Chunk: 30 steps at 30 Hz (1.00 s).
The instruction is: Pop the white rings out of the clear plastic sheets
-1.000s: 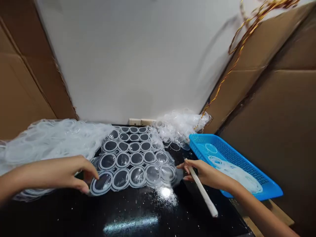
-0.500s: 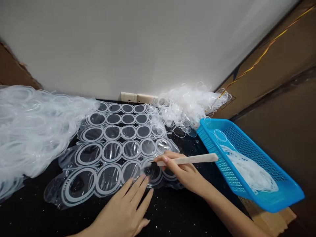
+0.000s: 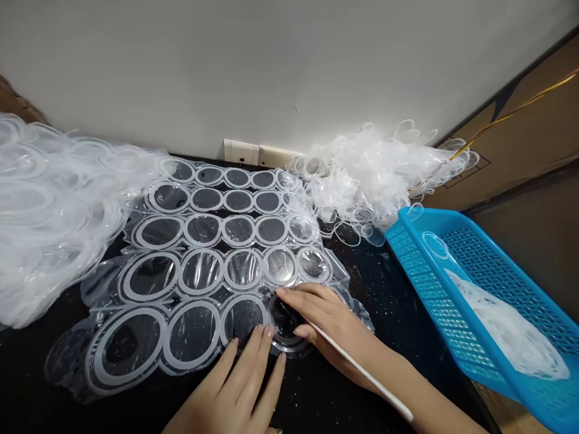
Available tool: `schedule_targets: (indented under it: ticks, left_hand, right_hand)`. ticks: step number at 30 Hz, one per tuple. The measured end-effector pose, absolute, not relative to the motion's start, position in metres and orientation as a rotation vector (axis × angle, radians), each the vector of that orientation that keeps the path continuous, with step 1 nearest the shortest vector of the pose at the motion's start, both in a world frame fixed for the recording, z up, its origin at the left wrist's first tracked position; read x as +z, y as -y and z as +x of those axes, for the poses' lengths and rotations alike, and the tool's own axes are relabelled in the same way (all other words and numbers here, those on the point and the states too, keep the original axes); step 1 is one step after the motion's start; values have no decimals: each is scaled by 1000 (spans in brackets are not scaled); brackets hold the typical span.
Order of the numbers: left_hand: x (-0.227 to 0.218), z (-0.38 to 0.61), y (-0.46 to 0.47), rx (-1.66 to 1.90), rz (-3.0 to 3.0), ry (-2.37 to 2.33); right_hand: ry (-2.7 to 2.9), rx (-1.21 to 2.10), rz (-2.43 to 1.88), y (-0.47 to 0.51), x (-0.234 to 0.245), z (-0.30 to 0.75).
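On the black table lies a clear plastic sheet (image 3: pixel 244 318) with rows of frosted white rings, larger toward the front. My left hand (image 3: pixel 239 386) lies flat, fingers stretched out, its fingertips on the sheet's front edge. Across from it, my right hand (image 3: pixel 335 331) bends over the ring (image 3: pixel 289 346) at the front right. Between its thumb and fingers is a thin, flat white stick-like tool (image 3: pixel 362 371), whose rear end slants down over the wrist. The tool's working tip is hidden by the hand.
A heap of plastic sheets with rings (image 3: pixel 54 211) fills the left side. Loose thin rings and film scraps (image 3: pixel 371 163) pile up against the wall. At the right stands a blue basket (image 3: pixel 420 289) holding white rings (image 3: pixel 511 325). A wall socket (image 3: pixel 242 152) sits behind.
My right hand has turned, swinging the tool's rear end from pointing right to down and toward me. My left hand stays on the sheet's front edge. The view has shifted slightly.
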<state>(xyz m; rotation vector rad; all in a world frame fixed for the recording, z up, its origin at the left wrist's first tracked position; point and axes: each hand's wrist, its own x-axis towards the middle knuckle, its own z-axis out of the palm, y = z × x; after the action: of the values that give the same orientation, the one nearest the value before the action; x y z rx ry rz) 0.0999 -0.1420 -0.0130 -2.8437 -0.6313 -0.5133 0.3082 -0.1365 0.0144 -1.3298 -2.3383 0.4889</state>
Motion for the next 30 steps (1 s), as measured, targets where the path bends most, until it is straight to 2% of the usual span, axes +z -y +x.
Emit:
schedule_targets:
  ticks: [7, 11, 14, 19, 30]
  left_hand:
    - [-12, 102, 143, -433, -2870, 623]
    - [-9, 102, 145, -390, -2882, 628]
    - [-8, 101, 146, -370, -2902, 604]
    - [-8, 100, 147, -348, -2945, 580]
    - [-7, 100, 148, -438, -2941, 568]
  right_hand:
    - [2331, 482, -1392, 138, 10, 308]
    - [2116, 525, -1391, 141, 18, 310]
    - [1928, 703, -1442, 145, 28, 306]
    - [1919, 1034, -1418, 152, 33, 294]
    - [1993, 889, -1336, 155, 28, 295]
